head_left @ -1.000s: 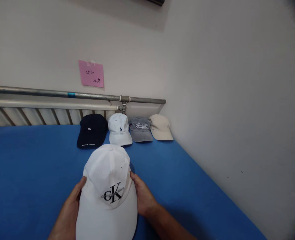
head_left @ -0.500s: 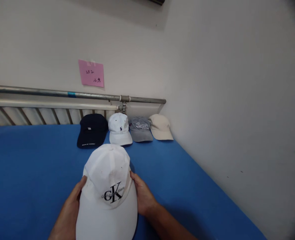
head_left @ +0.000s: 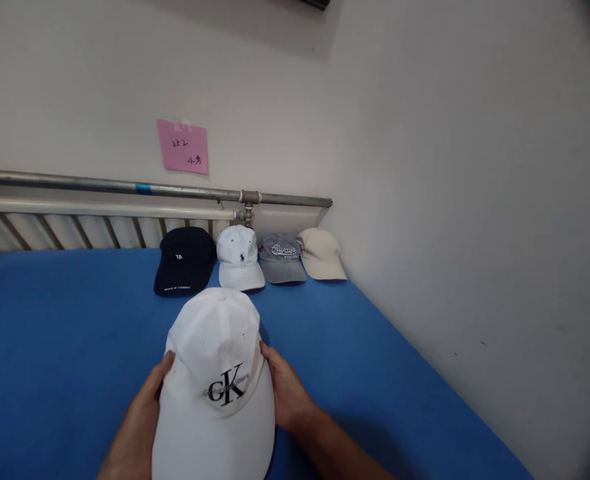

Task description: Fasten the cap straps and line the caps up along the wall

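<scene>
Close to me is a white baseball cap [head_left: 215,347] with black letters on its front and its brim pointing toward me. My left hand [head_left: 142,407] grips the cap's left side, thumb on the outside. On the other side, my right hand [head_left: 287,390] holds it with the thumb along the edge. The rest of the fingers of both hands are hidden behind or under the cap. Beyond it, in a row, sit a black cap [head_left: 187,257], a white cap with a small dark emblem [head_left: 239,257], a grey cap [head_left: 281,260] and a beige cap [head_left: 322,255].
The caps' row rests on a blue surface [head_left: 75,353], along its back edge. Behind runs a metal pipe [head_left: 189,192] above a white radiator [head_left: 95,230]. A pink note [head_left: 183,147] is stuck to the wall. A plain wall [head_left: 449,200] borders the right side.
</scene>
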A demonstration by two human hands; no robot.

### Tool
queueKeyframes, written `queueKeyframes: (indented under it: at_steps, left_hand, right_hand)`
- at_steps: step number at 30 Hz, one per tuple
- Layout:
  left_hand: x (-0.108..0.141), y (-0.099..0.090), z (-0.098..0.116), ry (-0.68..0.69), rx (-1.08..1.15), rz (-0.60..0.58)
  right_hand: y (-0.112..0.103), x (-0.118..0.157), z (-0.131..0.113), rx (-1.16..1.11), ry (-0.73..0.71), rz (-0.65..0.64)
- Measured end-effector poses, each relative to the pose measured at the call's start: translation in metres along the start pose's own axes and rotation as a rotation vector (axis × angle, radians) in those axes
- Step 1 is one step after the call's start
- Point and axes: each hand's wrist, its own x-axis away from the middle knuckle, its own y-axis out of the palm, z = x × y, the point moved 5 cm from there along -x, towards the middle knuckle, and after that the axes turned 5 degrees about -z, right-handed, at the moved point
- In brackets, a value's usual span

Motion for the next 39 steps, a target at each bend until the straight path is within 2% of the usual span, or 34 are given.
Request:
queueKeyframes:
  at_steps: [3,8,12,16,21,26,30,33,35,39]
  left_hand:
    - [-0.0014,-0.0004,-0.0013,-0.033,0.022,-0.025]
    - [-0.0017,-0.0009,-0.0010,-0.007,0.059,-0.016]
    - [-0.0006,-0.0001,0.0011,0.041,-0.001,0.020]
    - [-0.0006,0.0034,0.0004,0.018,-0.027,-0.020]
    - [-0.0002,0.0022,0.0007,0.020,-0.034,-0.001]
    - [0.0007,0.0023,0.0006,0.020,-0.012,-0.022]
    - [0.0019,0.0031,0.0007,0.017,0.013,0.018]
    - [0.0007,0.0042,0.0010,0.024,0.005,0.022]
    - [-0.0009,0.0035,0.0001,0.013,0.001,0.009]
    - [-0.0027,-0.0023,0.0007,0.044,0.005,0.003]
  right_hand:
    - [-0.0005,-0.0002,0.0006,0.000,0.016,0.011]
    - [0.0004,0.0007,0.0001,-0.003,0.011,0.001]
    - [0.0010,0.0010,0.0000,0.005,0.005,-0.018]
    - [-0.0006,0.0004,-0.0002,0.024,-0.003,-0.008]
    - [-0.0014,-0.0001,0.0002,0.017,0.001,0.001]
    - [-0.0002,-0.0004,0.0008,0.016,0.009,-0.027]
    - [0.0004,0.0002,0.0002,0.019,0.004,-0.025]
    - [0.0039,0.0004,0.0006,0.003,0.021,-0.076]
    - [0.0049,0.0002,0.0007,-0.015,0.024,-0.100]
    - [0.0008,-0.0002,0.0008,-0.063,0.030,-0.067]
